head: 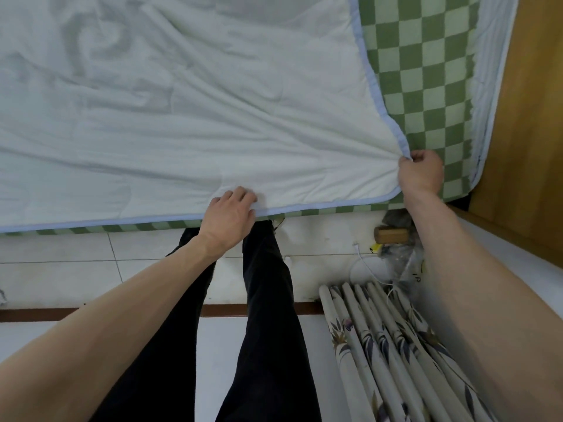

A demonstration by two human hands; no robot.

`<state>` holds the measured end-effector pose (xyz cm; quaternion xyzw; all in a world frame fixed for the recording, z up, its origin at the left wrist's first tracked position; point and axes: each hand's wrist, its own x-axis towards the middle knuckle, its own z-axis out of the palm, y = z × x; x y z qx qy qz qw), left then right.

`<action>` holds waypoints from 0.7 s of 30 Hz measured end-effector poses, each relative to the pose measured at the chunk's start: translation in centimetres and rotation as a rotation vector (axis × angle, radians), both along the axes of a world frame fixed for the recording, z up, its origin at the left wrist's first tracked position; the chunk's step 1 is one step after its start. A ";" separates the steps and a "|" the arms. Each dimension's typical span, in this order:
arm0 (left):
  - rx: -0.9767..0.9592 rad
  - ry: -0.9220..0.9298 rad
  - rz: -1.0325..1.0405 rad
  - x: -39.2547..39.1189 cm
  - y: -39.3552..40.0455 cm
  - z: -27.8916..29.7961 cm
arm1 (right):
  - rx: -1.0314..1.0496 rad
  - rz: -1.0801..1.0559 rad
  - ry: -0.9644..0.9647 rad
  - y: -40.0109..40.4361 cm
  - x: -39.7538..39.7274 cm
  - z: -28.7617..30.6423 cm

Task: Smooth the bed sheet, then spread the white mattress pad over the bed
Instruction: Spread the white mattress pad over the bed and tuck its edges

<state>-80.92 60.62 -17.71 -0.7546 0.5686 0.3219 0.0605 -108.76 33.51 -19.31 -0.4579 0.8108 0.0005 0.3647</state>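
Mattress pad (189,117): white, quilted, pale blue binding along its edges, lying over most of the bed. Surface wrinkled, with creases fanning toward the near right corner. Green checkered bed sheet (426,74) shows bare in a strip to the right of the pad and along the bed's near edge. Head view: your right hand (422,172) has its fingers clamped on the pad's near right corner, bunching the fabric. Your left hand (230,216) sits at the pad's near edge, fingers curled over the blue binding and gripping it. Black trousers (268,315) stand on white floor tiles (61,269). Folded floral curtain (380,345) lies on the floor to the right.
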 end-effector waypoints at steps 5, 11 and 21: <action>-0.117 0.041 0.251 3.6 -10.5 2.8 | 0.031 -0.071 0.064 1.6 1.0 0.9; -0.260 -0.038 0.366 10.4 -26.9 2.0 | 0.196 -0.217 0.121 3.6 1.5 0.6; -0.233 -0.142 0.137 14.1 -38.3 -0.4 | 0.184 -0.370 0.239 4.3 1.9 -0.1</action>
